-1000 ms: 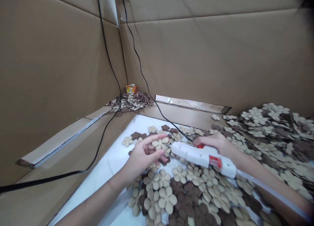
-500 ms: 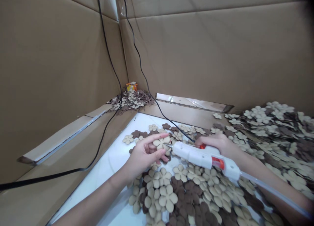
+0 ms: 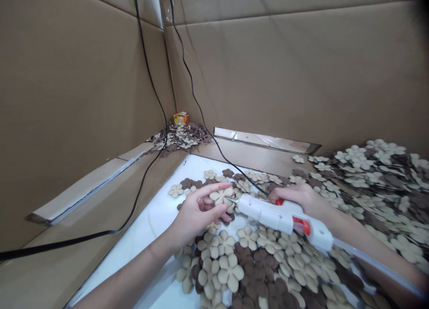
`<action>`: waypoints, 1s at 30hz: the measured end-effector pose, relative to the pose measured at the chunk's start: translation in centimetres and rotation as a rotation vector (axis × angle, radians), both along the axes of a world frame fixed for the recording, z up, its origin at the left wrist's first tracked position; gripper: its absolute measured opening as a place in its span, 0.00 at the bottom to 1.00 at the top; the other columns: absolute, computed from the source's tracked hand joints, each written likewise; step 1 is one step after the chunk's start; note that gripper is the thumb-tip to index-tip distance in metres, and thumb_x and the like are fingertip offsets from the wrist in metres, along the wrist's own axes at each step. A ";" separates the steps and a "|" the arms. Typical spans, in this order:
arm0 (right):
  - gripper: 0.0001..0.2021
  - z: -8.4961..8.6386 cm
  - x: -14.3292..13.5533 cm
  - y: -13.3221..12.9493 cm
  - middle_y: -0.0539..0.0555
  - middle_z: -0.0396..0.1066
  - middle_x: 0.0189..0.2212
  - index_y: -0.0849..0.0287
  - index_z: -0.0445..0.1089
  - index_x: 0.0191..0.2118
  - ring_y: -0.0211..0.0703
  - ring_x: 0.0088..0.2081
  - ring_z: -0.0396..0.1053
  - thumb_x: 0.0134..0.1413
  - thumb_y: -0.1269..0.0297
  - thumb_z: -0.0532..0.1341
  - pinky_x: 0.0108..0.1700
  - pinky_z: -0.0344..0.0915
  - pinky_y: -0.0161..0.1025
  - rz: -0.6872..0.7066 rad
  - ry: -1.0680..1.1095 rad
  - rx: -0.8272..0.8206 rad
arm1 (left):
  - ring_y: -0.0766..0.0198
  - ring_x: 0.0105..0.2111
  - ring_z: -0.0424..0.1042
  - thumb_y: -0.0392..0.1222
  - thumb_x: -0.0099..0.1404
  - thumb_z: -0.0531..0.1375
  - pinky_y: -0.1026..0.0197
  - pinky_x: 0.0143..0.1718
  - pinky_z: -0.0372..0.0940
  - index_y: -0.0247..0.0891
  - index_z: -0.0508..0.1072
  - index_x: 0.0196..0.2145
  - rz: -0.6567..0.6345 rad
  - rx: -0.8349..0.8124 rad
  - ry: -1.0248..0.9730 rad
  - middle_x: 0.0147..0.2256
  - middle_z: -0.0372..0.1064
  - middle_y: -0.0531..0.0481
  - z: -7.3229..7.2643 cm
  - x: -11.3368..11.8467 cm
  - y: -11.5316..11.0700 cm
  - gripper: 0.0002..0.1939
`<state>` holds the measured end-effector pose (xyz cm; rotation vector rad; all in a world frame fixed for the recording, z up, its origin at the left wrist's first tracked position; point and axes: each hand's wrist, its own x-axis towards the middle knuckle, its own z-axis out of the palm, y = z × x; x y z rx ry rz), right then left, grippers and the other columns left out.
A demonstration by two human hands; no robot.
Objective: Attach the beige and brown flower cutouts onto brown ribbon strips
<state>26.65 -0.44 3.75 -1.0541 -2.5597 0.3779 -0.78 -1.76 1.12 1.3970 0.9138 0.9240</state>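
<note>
Near the middle, my left hand [image 3: 197,210] holds a beige five-petal flower [image 3: 219,197] between thumb and fingers. My right hand [image 3: 301,199] is wrapped round the handle of a white glue gun [image 3: 268,213] with red parts. The gun's metal tip points left and meets the flower near its centre, touching or almost touching it. A clear glue stick [image 3: 375,264] runs out of the gun's back end. Beige flowers [image 3: 230,273] and dark brown flowers [image 3: 254,271] lie in a heap below both hands.
A large flower pile [image 3: 372,166] lies at the right. In the far corner, an orange and yellow container [image 3: 181,118] stands by a pile of scraps [image 3: 184,136]. Cardboard walls [image 3: 284,76] rise around the white board [image 3: 144,228]. Black cables [image 3: 145,54] hang down, one reaching the gun.
The glue gun and my right hand have shifted very slightly to the right. My left hand still holds the flower in nearly the same place.
</note>
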 end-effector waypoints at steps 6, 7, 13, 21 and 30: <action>0.03 0.2 -0.1 -0.1 0.50 0.68 0.23 0.59 0.65 0.31 0.36 0.24 0.64 0.52 0.65 0.58 0.28 0.57 0.31 0.011 0.009 0.009 | 0.59 0.29 0.76 0.43 0.58 0.62 0.63 0.29 0.68 0.35 0.65 0.55 -0.006 -0.032 -0.001 0.26 0.77 0.48 0.7 0.0 -0.1 0.28; 0.03 0.2 -0.1 -0.1 0.50 0.67 0.23 0.58 0.65 0.31 0.36 0.24 0.64 0.52 0.65 0.58 0.28 0.57 0.31 0.018 0.012 0.011 | 0.59 0.29 0.76 0.43 0.57 0.63 0.63 0.29 0.68 0.35 0.65 0.55 -0.005 -0.036 -0.001 0.26 0.77 0.48 0.7 0.0 -0.1 0.29; 0.02 0.3 -0.2 0.0 0.49 0.67 0.23 0.58 0.64 0.31 0.36 0.24 0.64 0.50 0.67 0.58 0.28 0.56 0.31 0.026 -0.024 0.057 | 0.61 0.28 0.76 0.43 0.58 0.63 0.64 0.28 0.67 0.35 0.65 0.56 0.006 -0.037 0.021 0.25 0.77 0.48 0.7 0.0 -0.2 0.29; 0.03 1.2 -0.3 -0.6 0.49 0.69 0.22 0.57 0.67 0.32 0.37 0.23 0.64 0.48 0.68 0.58 0.27 0.55 0.33 -0.070 -0.117 -0.036 | 0.61 0.28 0.76 0.43 0.58 0.62 0.64 0.29 0.67 0.34 0.65 0.56 0.029 -0.057 0.041 0.24 0.76 0.50 0.3 0.2 0.0 0.29; 0.06 1.8 0.0 -0.5 0.48 0.65 0.20 0.61 0.65 0.26 0.35 0.23 0.60 0.47 0.64 0.58 0.23 0.53 0.30 -0.126 -0.051 -0.322 | 0.62 0.25 0.75 0.47 0.57 0.63 0.65 0.25 0.66 0.35 0.63 0.57 0.061 -0.036 0.089 0.26 0.78 0.47 -0.8 0.0 0.3 0.32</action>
